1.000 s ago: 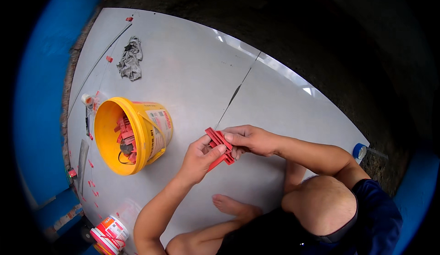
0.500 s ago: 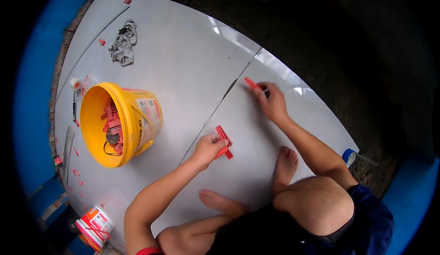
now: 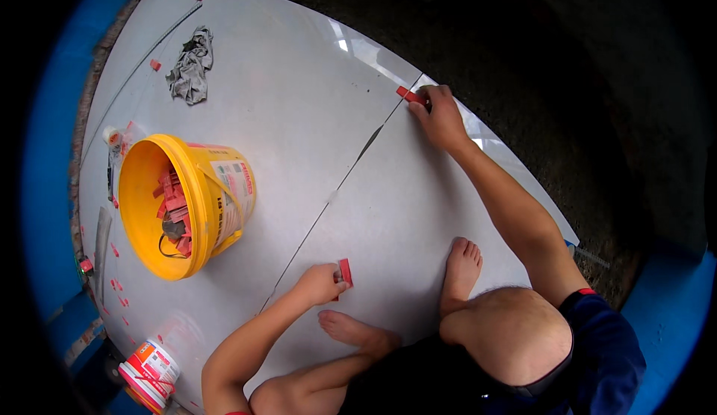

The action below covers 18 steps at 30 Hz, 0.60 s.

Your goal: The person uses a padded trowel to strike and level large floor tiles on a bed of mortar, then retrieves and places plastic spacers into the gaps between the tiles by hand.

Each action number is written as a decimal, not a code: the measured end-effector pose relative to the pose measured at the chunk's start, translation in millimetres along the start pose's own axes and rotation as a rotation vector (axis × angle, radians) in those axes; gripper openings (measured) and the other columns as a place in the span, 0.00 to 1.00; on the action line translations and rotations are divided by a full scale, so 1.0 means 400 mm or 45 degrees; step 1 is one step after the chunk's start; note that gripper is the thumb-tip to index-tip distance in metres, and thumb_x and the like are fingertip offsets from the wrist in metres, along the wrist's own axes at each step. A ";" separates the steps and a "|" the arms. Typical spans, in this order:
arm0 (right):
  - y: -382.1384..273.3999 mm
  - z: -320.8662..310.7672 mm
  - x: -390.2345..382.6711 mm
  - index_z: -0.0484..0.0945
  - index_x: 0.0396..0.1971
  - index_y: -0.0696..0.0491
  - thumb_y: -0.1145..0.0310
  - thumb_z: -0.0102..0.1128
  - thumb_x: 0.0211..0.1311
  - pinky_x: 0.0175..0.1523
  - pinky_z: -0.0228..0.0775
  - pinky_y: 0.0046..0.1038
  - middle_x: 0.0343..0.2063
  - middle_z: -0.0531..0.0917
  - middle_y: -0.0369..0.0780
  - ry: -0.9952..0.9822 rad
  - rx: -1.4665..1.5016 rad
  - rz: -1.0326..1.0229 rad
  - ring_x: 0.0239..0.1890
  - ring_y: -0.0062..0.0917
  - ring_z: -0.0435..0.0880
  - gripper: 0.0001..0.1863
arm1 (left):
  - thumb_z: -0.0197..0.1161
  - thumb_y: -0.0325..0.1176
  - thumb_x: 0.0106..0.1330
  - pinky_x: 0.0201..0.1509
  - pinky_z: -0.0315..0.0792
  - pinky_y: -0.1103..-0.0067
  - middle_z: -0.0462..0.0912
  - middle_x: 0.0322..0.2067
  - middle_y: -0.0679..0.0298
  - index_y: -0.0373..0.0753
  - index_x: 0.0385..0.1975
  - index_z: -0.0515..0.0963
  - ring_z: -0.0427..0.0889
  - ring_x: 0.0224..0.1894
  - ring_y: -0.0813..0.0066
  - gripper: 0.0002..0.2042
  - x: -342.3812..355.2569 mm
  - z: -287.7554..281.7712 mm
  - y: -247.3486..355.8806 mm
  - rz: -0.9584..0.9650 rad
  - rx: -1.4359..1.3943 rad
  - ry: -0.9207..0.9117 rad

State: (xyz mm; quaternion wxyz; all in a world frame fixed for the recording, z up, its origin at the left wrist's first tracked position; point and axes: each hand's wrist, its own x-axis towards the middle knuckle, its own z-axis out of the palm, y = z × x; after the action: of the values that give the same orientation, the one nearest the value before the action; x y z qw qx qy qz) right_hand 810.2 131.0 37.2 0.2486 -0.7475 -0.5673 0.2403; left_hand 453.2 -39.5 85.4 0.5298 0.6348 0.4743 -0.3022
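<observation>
Between the fingers and thumb of my right hand [image 3: 444,116] is a red tile-leveling wedge [image 3: 408,94]. Its tip lies across the dark joint [image 3: 306,233] between two pale grey tiles, close to their far edge. My left hand [image 3: 321,284] is closed on more red wedges [image 3: 343,273], held above the near tile just right of the joint. How many it holds I cannot tell. To the left a yellow bucket [image 3: 237,191] lies tipped with its mouth toward the left, and a pile of red wedges [image 3: 173,206] shows inside it.
A crumpled grey rag [image 3: 192,68] lies at the far left. Along the left edge are a long thin strip [image 3: 153,48], a grey metal bar [image 3: 102,254] and scattered red bits. A white-and-red pail [image 3: 151,366] stands near left. Dark rough ground lies beyond the tiles' far edge.
My right hand has moved away from me, bringing its wedge onto the joint. My left hand has drawn back toward me with its wedges. The view has shifted slightly.
</observation>
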 end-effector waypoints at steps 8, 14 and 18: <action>-0.023 -0.042 0.065 0.76 0.19 0.56 0.28 0.37 0.67 0.29 0.64 0.30 0.18 0.75 0.40 -0.712 -0.066 0.719 0.24 0.26 0.73 0.42 | 0.65 0.34 0.63 0.57 0.71 0.64 0.78 0.51 0.48 0.34 0.51 0.75 0.77 0.53 0.48 0.18 -0.014 -0.130 -0.127 0.095 0.030 1.146; -0.112 -0.024 0.112 0.75 0.26 0.52 0.29 0.43 0.67 0.27 0.59 0.24 0.20 0.71 0.34 -0.781 0.051 0.945 0.22 0.20 0.66 0.37 | 0.64 0.30 0.62 0.73 0.54 0.58 0.59 0.69 0.45 0.30 0.66 0.61 0.57 0.70 0.42 0.33 0.056 -0.127 -0.269 0.342 0.365 1.251; -0.153 -0.008 0.130 0.74 0.27 0.52 0.30 0.43 0.67 0.27 0.58 0.22 0.21 0.70 0.33 -0.761 -0.009 1.074 0.21 0.19 0.64 0.35 | 0.65 0.33 0.59 0.75 0.51 0.57 0.56 0.71 0.48 0.30 0.68 0.60 0.54 0.74 0.47 0.36 0.099 -0.100 -0.314 0.420 0.352 1.330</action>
State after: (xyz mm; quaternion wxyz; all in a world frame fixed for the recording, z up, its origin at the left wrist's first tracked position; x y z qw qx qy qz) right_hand 780.2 195.3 75.3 -0.0452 -0.8107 -0.2636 0.5208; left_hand 347.0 8.8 12.0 0.1770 0.8294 0.5239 0.0796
